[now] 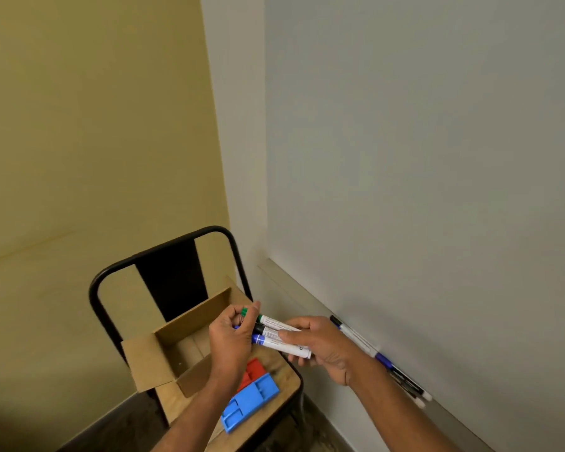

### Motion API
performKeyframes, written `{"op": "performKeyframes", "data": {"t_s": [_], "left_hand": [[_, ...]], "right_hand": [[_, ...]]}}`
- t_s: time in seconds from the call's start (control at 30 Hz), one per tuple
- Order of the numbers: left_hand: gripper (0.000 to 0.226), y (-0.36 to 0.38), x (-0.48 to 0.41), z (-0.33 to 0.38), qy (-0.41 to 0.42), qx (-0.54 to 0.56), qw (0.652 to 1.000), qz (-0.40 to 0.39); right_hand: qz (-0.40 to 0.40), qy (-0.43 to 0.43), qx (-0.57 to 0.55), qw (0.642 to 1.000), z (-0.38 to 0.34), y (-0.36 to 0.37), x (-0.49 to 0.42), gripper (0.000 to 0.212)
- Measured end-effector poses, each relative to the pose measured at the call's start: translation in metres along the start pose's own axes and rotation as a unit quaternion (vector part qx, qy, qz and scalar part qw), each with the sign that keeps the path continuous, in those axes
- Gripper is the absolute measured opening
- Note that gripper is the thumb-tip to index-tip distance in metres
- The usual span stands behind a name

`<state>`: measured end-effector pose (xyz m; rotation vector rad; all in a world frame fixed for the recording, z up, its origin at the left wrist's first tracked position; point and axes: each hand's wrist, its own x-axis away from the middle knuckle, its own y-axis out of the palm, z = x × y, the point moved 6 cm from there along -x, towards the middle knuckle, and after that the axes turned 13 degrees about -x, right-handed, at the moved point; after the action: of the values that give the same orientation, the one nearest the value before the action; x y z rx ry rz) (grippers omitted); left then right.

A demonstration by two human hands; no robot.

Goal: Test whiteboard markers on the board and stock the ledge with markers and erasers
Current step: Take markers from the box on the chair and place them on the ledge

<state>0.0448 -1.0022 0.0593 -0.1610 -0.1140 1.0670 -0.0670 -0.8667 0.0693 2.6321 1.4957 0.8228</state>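
Between the two hands, over the chair seat, runs a bundle of three markers (279,336), lying side by side and touching: a green-capped one on the far side, a black-capped one in the middle, a blue-capped one nearest. The right hand (320,349) is wrapped around their white barrels, while the left hand (230,337) is curled around the cap ends, thumb and fingertips pinching near the green cap (244,310) (whether it is pulling that cap off cannot be told). Just below the left hand sits an open cardboard box (163,353) on the chair (163,265), and beneath the left wrist lie a red eraser (252,370) and a blue eraser (248,402), touching each other. Beyond the right hand, along the ledge (294,288) under the whiteboard (421,158), several thinner markers (382,358) already lie end to end. The board shows no test strokes, so testing seems not yet begun with this bundle. The risk, as I judge it, is in working one cap while gripping three barrels: a tug could loosen the right hand's hold and send a marker rolling off the seat, or an uncapped tip could smear ink on the fingers.
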Motion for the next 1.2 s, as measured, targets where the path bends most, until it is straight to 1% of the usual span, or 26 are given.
{"op": "performKeyframes", "data": {"t_s": [0.07, 0.13, 0.2, 0.3, 0.4, 0.6, 0.77, 0.87, 0.93, 1.0, 1.03, 1.07, 1.1, 1.13, 1.2], "left_hand": [[0.022, 0.02, 0.012, -0.002, -0.012, 0.007, 1.0, -0.005], [0.023, 0.047, 0.029, -0.004, -0.023, 0.001, 0.999, -0.025], [0.025, 0.08, 0.051, -0.006, -0.026, -0.013, 0.999, -0.045], [0.026, 0.133, 0.086, -0.01, -0.035, -0.025, 0.997, -0.064], [0.027, 0.183, 0.12, -0.012, -0.031, -0.043, 0.994, -0.098], [0.031, 0.261, 0.17, -0.024, -0.055, -0.082, 0.982, -0.164], [0.034, 0.31, 0.201, -0.029, -0.062, -0.099, 0.97, -0.211], [0.033, 0.329, 0.209, -0.039, -0.057, -0.129, 0.965, -0.221], [0.039, 0.335, 0.216, -0.047, -0.035, -0.181, 0.96, -0.212], [0.045, 0.334, 0.229, -0.051, 0.004, -0.255, 0.948, -0.188], [0.046, 0.333, 0.238, -0.051, 0.048, -0.286, 0.94, -0.181], [0.046, 0.334, 0.249, -0.049, 0.112, -0.309, 0.926, -0.188], [0.045, 0.336, 0.261, -0.048, 0.183, -0.328, 0.902, -0.211], [0.047, 0.34, 0.273, -0.051, 0.248, -0.346, 0.871, -0.245], [0.051, 0.348, 0.288, -0.071, 0.327, -0.388, 0.802, -0.316]], "right_hand": [[0.11, -0.037, -0.071, 0.991, 0.012, -0.024, 0.022, 0.015], [0.211, -0.085, -0.113, 0.967, 0.026, -0.048, 0.046, 0.006], [0.28, -0.122, -0.131, 0.943, 0.043, -0.071, 0.066, 0.007], [0.351, -0.139, -0.142, 0.915, 0.063, -0.112, 0.093, 0.008], [0.386, -0.136, -0.159, 0.898, 0.081, -0.157, 0.121, 0.009], [0.411, -0.12, -0.234, 0.873, 0.122, -0.237, 0.178, 0.013], [0.456, -0.113, -0.248, 0.847, 0.151, -0.285, 0.204, 0.013], [0.469, -0.117, -0.255, 0.838, 0.157, -0.305, 0.211, 0.012], [0.482, -0.115, -0.259, 0.829, 0.164, -0.315, 0.214, 0.012], [0.5, -0.111, -0.258, 0.819, 0.174, -0.324, 0.217, 0.012], [0.51, -0.109, -0.257, 0.814, 0.179, -0.328, 0.218, 0.013], [0.521, -0.107, -0.254, 0.808, 0.185, -0.333, 0.219, 0.013], [0.533, -0.106, -0.248, 0.802, 0.189, -0.336, 0.219, 0.012], [0.542, -0.107, -0.24, 0.799, 0.192, -0.338, 0.219, 0.012], [0.55, -0.107, -0.219, 0.799, 0.198, -0.341, 0.216, 0.013]]}}
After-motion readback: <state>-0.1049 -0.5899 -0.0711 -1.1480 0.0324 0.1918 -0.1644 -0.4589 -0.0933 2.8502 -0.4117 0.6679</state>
